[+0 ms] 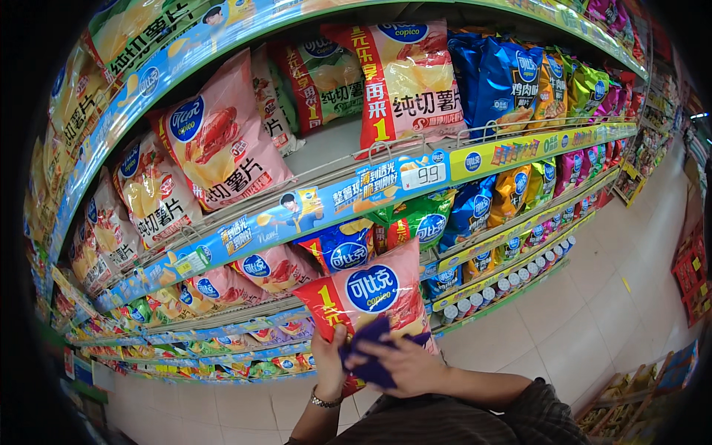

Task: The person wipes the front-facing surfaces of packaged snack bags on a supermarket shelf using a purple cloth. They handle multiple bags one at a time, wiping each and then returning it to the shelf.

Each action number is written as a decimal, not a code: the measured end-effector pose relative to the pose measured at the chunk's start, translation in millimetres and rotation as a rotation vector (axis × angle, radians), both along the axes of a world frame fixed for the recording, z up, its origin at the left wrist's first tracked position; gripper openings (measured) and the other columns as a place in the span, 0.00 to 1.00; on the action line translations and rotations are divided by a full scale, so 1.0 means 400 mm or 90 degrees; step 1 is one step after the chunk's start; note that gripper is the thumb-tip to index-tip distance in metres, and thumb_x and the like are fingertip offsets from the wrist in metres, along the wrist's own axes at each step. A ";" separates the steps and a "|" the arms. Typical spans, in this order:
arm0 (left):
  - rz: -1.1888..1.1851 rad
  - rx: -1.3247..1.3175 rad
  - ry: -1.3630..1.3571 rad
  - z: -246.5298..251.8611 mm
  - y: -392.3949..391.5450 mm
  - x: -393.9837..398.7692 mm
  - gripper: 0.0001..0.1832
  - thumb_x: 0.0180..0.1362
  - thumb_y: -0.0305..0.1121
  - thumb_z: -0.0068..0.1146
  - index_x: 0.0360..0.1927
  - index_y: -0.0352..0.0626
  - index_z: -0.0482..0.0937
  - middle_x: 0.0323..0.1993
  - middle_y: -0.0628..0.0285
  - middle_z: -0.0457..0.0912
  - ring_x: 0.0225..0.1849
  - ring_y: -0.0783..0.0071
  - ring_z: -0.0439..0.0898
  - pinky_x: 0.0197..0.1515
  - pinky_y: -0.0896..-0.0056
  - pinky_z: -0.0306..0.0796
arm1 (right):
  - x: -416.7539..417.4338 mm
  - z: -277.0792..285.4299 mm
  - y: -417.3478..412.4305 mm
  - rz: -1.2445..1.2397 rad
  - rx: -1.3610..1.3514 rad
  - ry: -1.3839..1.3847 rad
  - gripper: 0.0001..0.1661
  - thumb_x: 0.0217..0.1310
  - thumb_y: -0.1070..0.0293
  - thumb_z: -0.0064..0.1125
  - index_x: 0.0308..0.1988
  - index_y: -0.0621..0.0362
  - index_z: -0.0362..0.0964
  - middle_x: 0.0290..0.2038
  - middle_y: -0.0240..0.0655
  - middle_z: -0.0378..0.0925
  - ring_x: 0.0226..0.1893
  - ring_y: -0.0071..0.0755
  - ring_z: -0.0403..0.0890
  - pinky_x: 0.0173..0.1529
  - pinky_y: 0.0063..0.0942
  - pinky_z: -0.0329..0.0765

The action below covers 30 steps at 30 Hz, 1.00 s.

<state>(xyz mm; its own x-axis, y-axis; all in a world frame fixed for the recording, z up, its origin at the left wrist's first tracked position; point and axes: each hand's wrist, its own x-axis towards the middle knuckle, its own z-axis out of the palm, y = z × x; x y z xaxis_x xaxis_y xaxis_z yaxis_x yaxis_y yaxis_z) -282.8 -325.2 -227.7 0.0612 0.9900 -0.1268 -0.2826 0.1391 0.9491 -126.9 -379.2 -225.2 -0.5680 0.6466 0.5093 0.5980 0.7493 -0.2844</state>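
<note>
My left hand [328, 359] grips the left edge of a pink and red Copico potato chip bag [384, 258], thumb on its front. The bag is tilted and held in front of the lower shelves. In my right hand [409, 364] is a crumpled dark purple cloth [370, 356], pressed against or close over the lower front of the bag. The cloth and my fingers hide much of the bag's lower half. A metal-band watch or bracelet [325, 399] circles my left wrist.
A wire-fronted shelf [328, 150] holds pink bags [222, 139], an upright pink bag [414, 72] and blue bags [506, 78]. Its price rail [300, 211] runs along the front. Lower right are chip canisters [489, 293], tiled floor [534, 317], red crates [691, 272] and a display rack [623, 395].
</note>
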 end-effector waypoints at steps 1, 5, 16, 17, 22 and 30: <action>0.020 0.091 0.034 -0.002 0.004 -0.001 0.13 0.54 0.30 0.49 0.42 0.35 0.68 0.32 0.63 0.75 0.32 0.79 0.72 0.36 0.77 0.67 | 0.006 -0.018 -0.007 0.068 0.029 -0.141 0.36 0.44 0.53 0.55 0.53 0.54 0.59 0.53 0.37 0.62 0.56 0.29 0.58 0.60 0.35 0.50; 0.039 0.283 0.262 0.010 0.004 -0.004 0.10 0.51 0.29 0.53 0.37 0.35 0.72 0.29 0.61 0.77 0.30 0.76 0.74 0.34 0.76 0.67 | 0.047 0.027 0.039 -0.142 0.137 -0.010 0.33 0.45 0.54 0.55 0.54 0.44 0.60 0.55 0.32 0.61 0.56 0.30 0.59 0.58 0.40 0.52; 0.025 0.345 0.337 0.001 0.004 0.015 0.15 0.51 0.29 0.49 0.43 0.36 0.69 0.34 0.53 0.76 0.36 0.64 0.76 0.38 0.69 0.67 | 0.001 0.096 0.051 -0.134 0.054 -0.028 0.30 0.49 0.54 0.51 0.53 0.51 0.61 0.56 0.30 0.60 0.58 0.29 0.57 0.59 0.33 0.53; 0.012 0.265 0.307 0.011 0.006 0.005 0.15 0.53 0.30 0.49 0.43 0.35 0.69 0.34 0.53 0.76 0.36 0.64 0.75 0.39 0.69 0.67 | 0.006 0.061 0.038 -0.094 0.037 -0.027 0.30 0.49 0.54 0.51 0.53 0.51 0.61 0.56 0.30 0.61 0.57 0.28 0.58 0.59 0.33 0.53; 0.022 0.393 0.341 0.018 -0.002 0.004 0.14 0.55 0.32 0.48 0.43 0.35 0.69 0.34 0.54 0.76 0.36 0.63 0.75 0.40 0.69 0.66 | 0.015 -0.003 -0.022 -0.069 0.027 -0.063 0.29 0.50 0.51 0.50 0.52 0.49 0.62 0.55 0.26 0.61 0.57 0.25 0.58 0.57 0.31 0.54; -0.140 0.437 0.571 -0.037 -0.030 0.044 0.10 0.46 0.27 0.51 0.30 0.32 0.68 0.22 0.48 0.72 0.25 0.51 0.73 0.28 0.62 0.66 | -0.002 0.106 0.098 -0.306 0.108 0.039 0.33 0.46 0.56 0.54 0.53 0.53 0.60 0.60 0.30 0.53 0.61 0.32 0.52 0.60 0.39 0.50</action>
